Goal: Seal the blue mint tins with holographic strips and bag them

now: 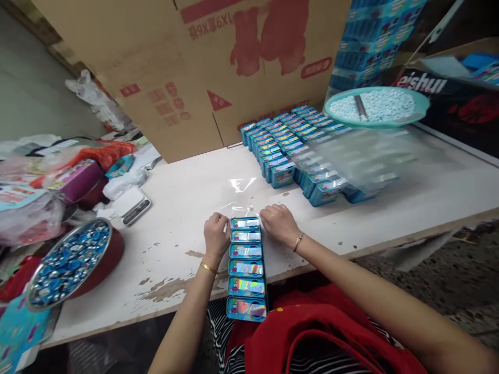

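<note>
A row of small blue tins with shiny labels runs from the table's front edge toward the middle, its near end jutting over my lap. At the row's far end lies a clear plastic bag, visible mostly by its glints. My left hand is closed at the left of the farthest tin, its fingers pinching the bag's edge. On the other side, my right hand is also closed, pinching the bag's right edge. The farthest tin sits between both hands, at the bag's mouth; whether it is inside I cannot tell.
More blue tins stand in rows at the back right, partly under clear bags. Behind are a large carton and a teal tray of white pieces. At left are a bowl of blue-wrapped pieces and a scale.
</note>
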The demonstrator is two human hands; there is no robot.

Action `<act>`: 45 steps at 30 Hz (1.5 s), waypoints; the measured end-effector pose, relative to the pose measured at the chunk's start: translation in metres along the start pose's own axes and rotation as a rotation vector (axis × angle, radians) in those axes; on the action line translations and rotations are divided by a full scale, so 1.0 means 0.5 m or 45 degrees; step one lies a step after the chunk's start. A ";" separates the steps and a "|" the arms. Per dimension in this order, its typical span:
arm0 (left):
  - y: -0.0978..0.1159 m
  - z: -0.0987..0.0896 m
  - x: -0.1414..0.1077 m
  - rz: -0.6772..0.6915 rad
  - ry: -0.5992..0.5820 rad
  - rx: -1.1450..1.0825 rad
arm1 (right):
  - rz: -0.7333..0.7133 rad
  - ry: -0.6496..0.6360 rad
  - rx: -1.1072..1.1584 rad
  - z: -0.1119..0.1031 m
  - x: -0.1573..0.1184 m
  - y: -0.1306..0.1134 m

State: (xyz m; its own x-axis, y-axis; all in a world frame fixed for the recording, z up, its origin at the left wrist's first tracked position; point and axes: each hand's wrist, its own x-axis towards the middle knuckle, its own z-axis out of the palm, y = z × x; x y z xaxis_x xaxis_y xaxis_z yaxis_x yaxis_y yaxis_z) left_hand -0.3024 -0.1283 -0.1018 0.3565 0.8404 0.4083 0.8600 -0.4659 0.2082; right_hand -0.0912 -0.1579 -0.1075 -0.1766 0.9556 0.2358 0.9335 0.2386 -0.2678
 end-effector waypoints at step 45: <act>0.016 -0.024 -0.111 -0.140 -0.470 0.115 | 0.110 -0.006 -0.090 0.038 -0.135 -0.066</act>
State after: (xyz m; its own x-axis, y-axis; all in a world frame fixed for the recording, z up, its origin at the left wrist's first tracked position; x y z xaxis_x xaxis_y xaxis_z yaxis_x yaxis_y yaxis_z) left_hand -0.3197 -0.1821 -0.1124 0.3540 0.9345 0.0374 0.9230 -0.3555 0.1472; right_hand -0.1161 -0.2271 -0.1322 -0.0960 0.9729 0.2106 0.9648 0.1429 -0.2206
